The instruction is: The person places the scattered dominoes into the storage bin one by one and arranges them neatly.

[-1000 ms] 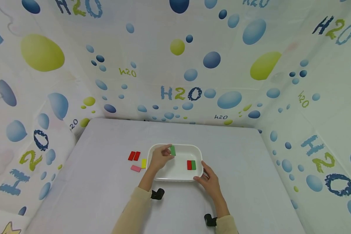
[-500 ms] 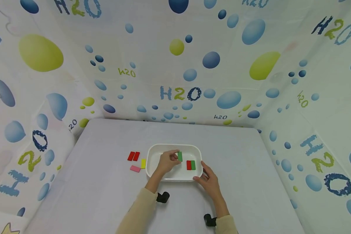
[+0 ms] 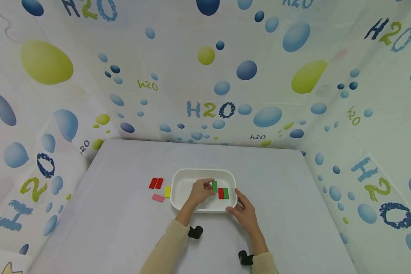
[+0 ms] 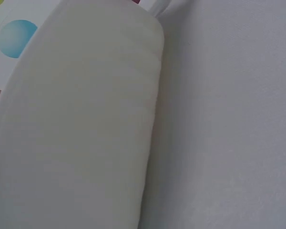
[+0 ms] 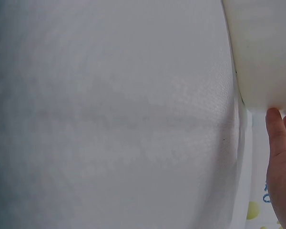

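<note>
We log left hand [image 3: 200, 192] over tray [image 3: 182, 185], pinching green block [image 3: 214, 186]; spread right hand [image 3: 245, 211] touching tray. Red block [image 3: 220, 193] in tray.

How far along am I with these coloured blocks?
Apparently done: one red block and one green block lie side by side in the white tray. In hand: your left hand pinches another green block beside them. Probably left: two red blocks, a yellow one and a pink one outside.

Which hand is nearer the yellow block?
Left. The left hand is over the tray, right of the yellow block in the head view, pinching a green block. The right hand is at the tray's right end, farther away.
</note>
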Demonstrator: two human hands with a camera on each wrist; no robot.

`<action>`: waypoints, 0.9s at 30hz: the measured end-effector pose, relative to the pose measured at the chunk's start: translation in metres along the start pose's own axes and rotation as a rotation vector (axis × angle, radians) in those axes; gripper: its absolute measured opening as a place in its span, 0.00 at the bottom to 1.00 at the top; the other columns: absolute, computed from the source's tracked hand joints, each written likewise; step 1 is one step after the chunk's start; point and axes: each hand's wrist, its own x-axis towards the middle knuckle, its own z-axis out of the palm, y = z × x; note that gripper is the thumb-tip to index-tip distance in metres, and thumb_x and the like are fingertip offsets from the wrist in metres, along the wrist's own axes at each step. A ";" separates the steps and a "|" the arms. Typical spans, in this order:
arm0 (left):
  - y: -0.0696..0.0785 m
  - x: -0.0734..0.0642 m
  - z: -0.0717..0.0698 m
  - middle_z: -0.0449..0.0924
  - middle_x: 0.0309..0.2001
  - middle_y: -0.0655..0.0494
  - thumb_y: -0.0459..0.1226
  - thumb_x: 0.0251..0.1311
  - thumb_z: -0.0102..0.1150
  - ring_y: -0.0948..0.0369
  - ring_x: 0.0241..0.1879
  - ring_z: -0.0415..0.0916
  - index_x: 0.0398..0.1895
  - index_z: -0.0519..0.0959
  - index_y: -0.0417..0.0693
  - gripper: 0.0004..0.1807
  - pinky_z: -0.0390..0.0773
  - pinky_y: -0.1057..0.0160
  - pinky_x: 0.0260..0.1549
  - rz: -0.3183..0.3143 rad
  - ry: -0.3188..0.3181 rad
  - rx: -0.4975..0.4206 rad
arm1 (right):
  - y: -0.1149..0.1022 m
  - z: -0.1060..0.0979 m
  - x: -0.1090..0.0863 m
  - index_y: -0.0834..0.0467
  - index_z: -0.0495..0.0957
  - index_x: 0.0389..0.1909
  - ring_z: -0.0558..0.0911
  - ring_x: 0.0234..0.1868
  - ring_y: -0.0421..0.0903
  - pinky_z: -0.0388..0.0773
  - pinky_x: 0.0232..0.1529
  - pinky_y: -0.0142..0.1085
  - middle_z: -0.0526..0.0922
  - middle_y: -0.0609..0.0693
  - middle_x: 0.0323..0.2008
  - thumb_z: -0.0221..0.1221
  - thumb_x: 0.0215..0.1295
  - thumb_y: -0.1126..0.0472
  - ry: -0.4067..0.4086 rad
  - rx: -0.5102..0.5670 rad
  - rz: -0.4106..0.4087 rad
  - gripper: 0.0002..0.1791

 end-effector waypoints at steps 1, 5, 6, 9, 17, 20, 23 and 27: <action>-0.001 0.000 0.001 0.80 0.32 0.48 0.26 0.48 0.69 0.62 0.28 0.70 0.57 0.79 0.37 0.27 0.71 0.69 0.28 -0.003 -0.003 0.001 | 0.000 0.000 0.000 0.56 0.64 0.72 0.69 0.69 0.59 0.74 0.58 0.33 0.65 0.58 0.71 0.72 0.50 0.62 0.000 -0.002 -0.005 0.46; -0.004 0.002 0.005 0.79 0.31 0.49 0.26 0.47 0.70 0.63 0.27 0.69 0.55 0.80 0.37 0.27 0.71 0.70 0.28 0.001 -0.008 0.024 | 0.000 0.000 0.000 0.56 0.64 0.72 0.68 0.69 0.60 0.74 0.57 0.34 0.65 0.59 0.71 0.72 0.51 0.62 0.002 -0.009 -0.018 0.45; -0.005 0.002 0.006 0.79 0.30 0.49 0.26 0.46 0.70 0.63 0.26 0.69 0.55 0.80 0.36 0.27 0.70 0.69 0.28 0.005 -0.011 0.030 | 0.001 0.000 0.000 0.57 0.64 0.72 0.68 0.69 0.61 0.74 0.57 0.35 0.64 0.60 0.71 0.72 0.51 0.61 0.002 -0.013 -0.023 0.45; -0.005 0.001 0.007 0.79 0.29 0.50 0.26 0.46 0.70 0.63 0.25 0.68 0.55 0.80 0.35 0.27 0.70 0.69 0.27 0.023 -0.023 0.056 | 0.002 -0.001 0.000 0.57 0.64 0.72 0.68 0.68 0.61 0.74 0.57 0.35 0.64 0.60 0.71 0.72 0.51 0.61 0.003 -0.017 -0.032 0.45; -0.001 0.001 0.009 0.78 0.29 0.49 0.24 0.45 0.69 0.62 0.27 0.69 0.55 0.79 0.35 0.28 0.71 0.67 0.30 0.000 -0.040 0.118 | 0.002 -0.002 0.000 0.57 0.64 0.71 0.69 0.68 0.62 0.75 0.56 0.33 0.64 0.61 0.70 0.72 0.52 0.62 0.000 -0.025 -0.056 0.45; 0.000 0.002 0.010 0.78 0.29 0.49 0.24 0.46 0.67 0.60 0.28 0.69 0.56 0.79 0.35 0.28 0.71 0.66 0.30 -0.027 -0.048 0.123 | 0.001 -0.002 -0.001 0.57 0.64 0.72 0.69 0.68 0.62 0.75 0.56 0.32 0.64 0.61 0.70 0.71 0.52 0.62 0.001 -0.017 -0.051 0.45; -0.001 0.004 0.011 0.77 0.29 0.50 0.23 0.45 0.67 0.60 0.29 0.69 0.56 0.79 0.35 0.28 0.71 0.66 0.30 -0.041 -0.053 0.132 | 0.000 -0.002 -0.001 0.58 0.63 0.71 0.69 0.68 0.62 0.75 0.57 0.35 0.65 0.61 0.70 0.71 0.52 0.63 0.001 -0.008 -0.051 0.44; -0.001 0.005 0.013 0.78 0.29 0.49 0.22 0.43 0.67 0.60 0.28 0.69 0.55 0.79 0.34 0.29 0.70 0.67 0.28 -0.041 -0.052 0.149 | 0.000 -0.001 -0.001 0.58 0.63 0.71 0.69 0.68 0.62 0.74 0.58 0.37 0.64 0.61 0.71 0.71 0.52 0.64 -0.002 -0.007 -0.043 0.44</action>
